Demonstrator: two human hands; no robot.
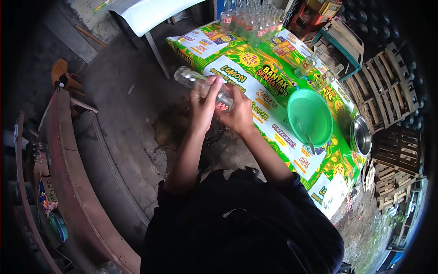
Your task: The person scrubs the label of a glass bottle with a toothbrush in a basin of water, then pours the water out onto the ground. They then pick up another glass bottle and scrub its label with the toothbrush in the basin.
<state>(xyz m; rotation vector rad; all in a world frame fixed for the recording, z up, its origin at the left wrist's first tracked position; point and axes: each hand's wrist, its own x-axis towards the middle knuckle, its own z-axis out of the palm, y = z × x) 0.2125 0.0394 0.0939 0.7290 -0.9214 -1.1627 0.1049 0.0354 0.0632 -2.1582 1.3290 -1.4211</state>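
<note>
A clear glass bottle (188, 76) with red lettering lies tilted between my two hands, held in front of my body beside the table's edge. My left hand (204, 102) wraps its middle, thumb on top. Around the lettered end, my right hand (239, 109) has its fingers closed. Part of the bottle is hidden by the fingers. To the right, on the table, sits a green plastic basin (310, 102) with a long-handled utensil, perhaps a spoon (308, 140), inside it.
A bright printed cover (269, 98) drapes the table. Many glass bottles (250, 23) stand at its far end, and a few more bottles (306, 66) near the right edge. A metal bowl (362, 137) sits beyond the basin. Wooden pallets (383, 86) stand at right; a long bench (80, 182) runs left.
</note>
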